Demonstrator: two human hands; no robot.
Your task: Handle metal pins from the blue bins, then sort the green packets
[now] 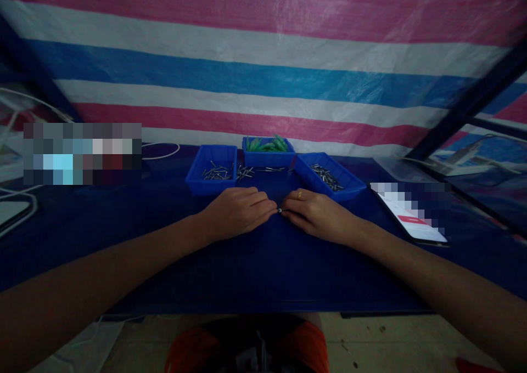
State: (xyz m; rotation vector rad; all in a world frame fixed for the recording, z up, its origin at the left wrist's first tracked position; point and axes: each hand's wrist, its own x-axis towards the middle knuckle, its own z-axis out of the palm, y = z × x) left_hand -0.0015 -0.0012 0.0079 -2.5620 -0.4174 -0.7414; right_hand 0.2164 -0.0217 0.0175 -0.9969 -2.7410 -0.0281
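Note:
My left hand (242, 211) and my right hand (315, 211) meet above the blue table, fingertips almost touching. Between them shows the bright round end of a small metal piece (280, 210), pinched in my right fingers. The fingers of my left hand are pressed together beside it; what they hold, if anything, is hidden. Behind my left hand stands a blue bin (212, 185) with thin metal pins (218, 173). Another blue bin (349, 184), set at an angle behind my right hand, holds short metal pieces (325, 176). Several loose pins (246, 172) lie between the bins.
A third blue bin (269, 159) at the back holds green pieces (267, 143). A phone (420, 225) with a lit screen lies on the right. A white cable (164, 145) runs at the back left. Behind the table (255, 274) hangs a striped sheet (263, 82).

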